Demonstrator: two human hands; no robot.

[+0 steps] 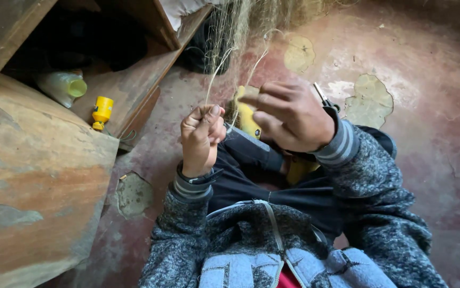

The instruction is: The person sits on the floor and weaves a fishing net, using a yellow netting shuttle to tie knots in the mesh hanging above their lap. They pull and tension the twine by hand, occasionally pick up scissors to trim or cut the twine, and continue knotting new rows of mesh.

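Thin twine (216, 69) sits pinched in the clenched left hand (200, 136); right hand (288, 114) grips a yellow shuttle (247, 118). Slack could tangle the net (240, 21).

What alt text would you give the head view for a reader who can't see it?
Seen from above, the left hand pinches pale net threads while the right hand holds a yellow netting tool and a thin metal tool. A wooden cabinet stands to the left on a worn reddish floor.
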